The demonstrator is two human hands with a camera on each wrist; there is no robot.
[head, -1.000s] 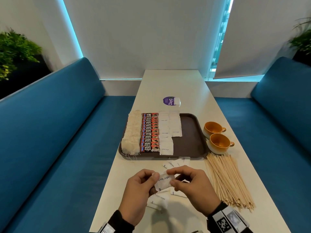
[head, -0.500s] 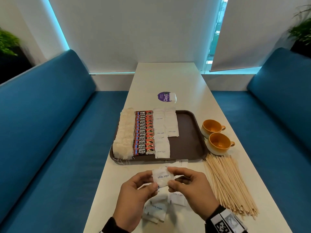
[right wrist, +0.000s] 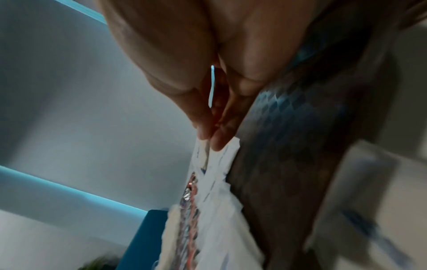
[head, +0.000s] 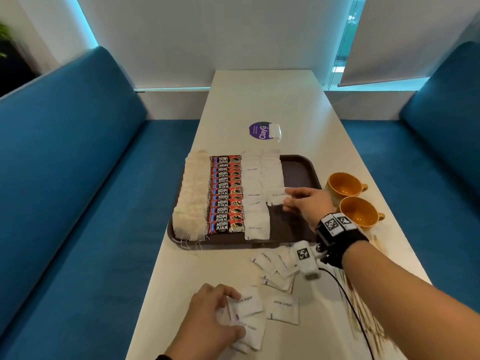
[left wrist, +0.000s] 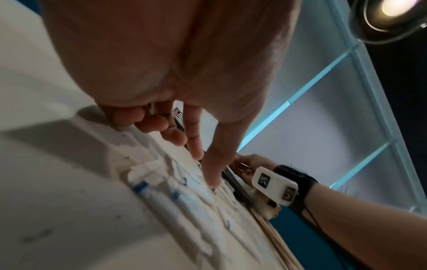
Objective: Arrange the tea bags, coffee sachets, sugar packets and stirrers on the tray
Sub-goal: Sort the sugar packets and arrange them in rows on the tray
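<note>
Brown tray (head: 298,170) in head view held tea bags (head: 193,193), coffee sachets (head: 225,194) and sugar rows. Right hand (head: 309,203) pinched a sugar packet (head: 277,198) over the tray's second sugar row. Left hand (head: 207,315) pressed on loose sugar packets (head: 246,318) on the table (head: 265,100); stirrers (head: 363,318) lay right. Left wrist view: fingers (left wrist: 196,142) curled onto packets, grip unclear. Right wrist view: thumb and fingertips (right wrist: 217,140) clamped together on the packet's edge.

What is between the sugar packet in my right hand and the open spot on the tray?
Nothing visible. The right hand pinches the sugar packet right at the end of the second sugar column, and the bare brown tray just below it holds nothing.
</note>
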